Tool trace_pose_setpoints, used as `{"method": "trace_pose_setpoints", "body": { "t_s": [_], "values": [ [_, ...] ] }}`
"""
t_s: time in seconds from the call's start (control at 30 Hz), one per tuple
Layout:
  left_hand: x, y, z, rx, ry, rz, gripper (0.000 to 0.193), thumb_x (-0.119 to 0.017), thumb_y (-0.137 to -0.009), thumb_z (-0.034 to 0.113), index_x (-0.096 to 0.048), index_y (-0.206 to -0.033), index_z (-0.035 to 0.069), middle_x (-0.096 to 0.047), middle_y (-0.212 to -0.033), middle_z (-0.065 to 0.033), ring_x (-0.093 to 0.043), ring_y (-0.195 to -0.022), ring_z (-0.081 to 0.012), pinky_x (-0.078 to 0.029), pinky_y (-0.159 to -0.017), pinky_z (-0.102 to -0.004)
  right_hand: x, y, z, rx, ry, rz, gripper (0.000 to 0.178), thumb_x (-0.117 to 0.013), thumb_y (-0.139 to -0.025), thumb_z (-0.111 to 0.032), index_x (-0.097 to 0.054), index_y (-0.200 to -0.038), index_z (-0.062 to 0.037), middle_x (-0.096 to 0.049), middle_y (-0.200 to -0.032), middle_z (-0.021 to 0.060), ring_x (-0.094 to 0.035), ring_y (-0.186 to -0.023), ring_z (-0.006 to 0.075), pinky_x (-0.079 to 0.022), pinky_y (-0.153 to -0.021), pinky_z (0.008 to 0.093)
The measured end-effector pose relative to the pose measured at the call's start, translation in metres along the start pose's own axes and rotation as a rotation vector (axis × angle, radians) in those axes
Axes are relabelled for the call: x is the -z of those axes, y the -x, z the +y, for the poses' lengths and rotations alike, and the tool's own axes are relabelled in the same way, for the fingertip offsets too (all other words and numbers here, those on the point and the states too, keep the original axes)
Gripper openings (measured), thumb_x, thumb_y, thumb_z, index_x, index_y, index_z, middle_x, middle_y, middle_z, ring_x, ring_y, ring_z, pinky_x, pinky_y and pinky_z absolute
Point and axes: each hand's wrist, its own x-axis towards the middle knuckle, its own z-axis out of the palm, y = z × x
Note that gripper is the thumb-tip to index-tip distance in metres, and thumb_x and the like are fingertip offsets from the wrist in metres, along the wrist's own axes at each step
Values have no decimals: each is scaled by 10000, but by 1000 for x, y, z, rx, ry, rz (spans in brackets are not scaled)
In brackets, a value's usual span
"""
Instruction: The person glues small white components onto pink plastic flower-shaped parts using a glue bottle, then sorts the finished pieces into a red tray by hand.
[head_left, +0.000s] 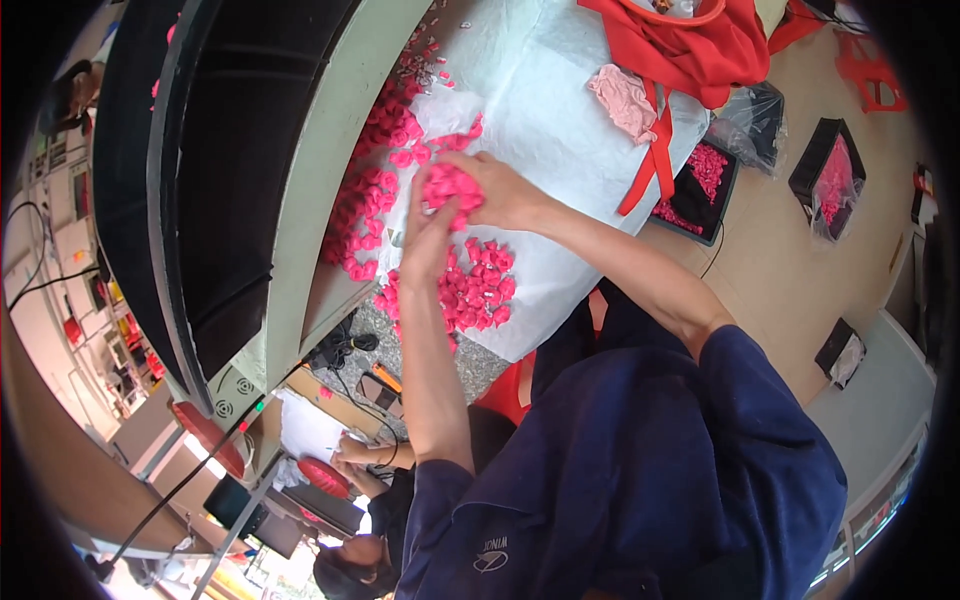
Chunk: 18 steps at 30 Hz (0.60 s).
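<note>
I log remotely: left hand (424, 248) and right hand (505, 198), cupped, half-closed around one pink handful (450, 186); one pink heap (482, 285), six o'clock; two black bins (808, 168), three o'clock.

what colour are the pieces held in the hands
The pieces are bright pink, seen best in the head view.

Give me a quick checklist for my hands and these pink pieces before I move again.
1. Cluster held: ok, left hand and right hand cup pink pieces together.
2. Number held: cannot tell, fingers hide some.
3. Loose pieces in one pile: not ok, a near pile and others spread along the machine.
4. Hands clear of the red strap: ok, it lies apart, to their right.
</note>
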Motion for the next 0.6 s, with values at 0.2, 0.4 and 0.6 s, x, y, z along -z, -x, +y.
{"method": "trace_pose_setpoints", "body": {
  "t_s": [0.2,0.4,0.6],
  "values": [
    [111,-16,53,-163,21,230,502,-512,-862,322,-353,-1283,101,-295,-1333,-85,-310,-1206,-214,-339,-958,-455,-63,-107,-50,107,10,-8,650,-696,-604,-124,-422,-1182,-9,-497,-1112,198,-465,-1032,350,-407,-878,406],
    [83,1,9,-411,-752,724,403,-624,-784,236,-541,-1096,-6,-608,-769,-109,-585,-759,-264,-450,-737,-339,-7,-11,-23,-94,238,66,537,-657,-666,-52,-442,-1155,5,-500,-1070,214,-520,-952,350,-432,-816,399],
    [-3,-14,1,-549,-1367,476,742,-716,-643,113,-349,-1286,63,-383,-1177,-183,-442,-1020,-371,-403,-850,-425,25,-15,-3,-177,333,358,566,-622,-652,-11,-401,-1173,-12,-443,-1091,182,-527,-933,328,-471,-751,390]
  ]
}}
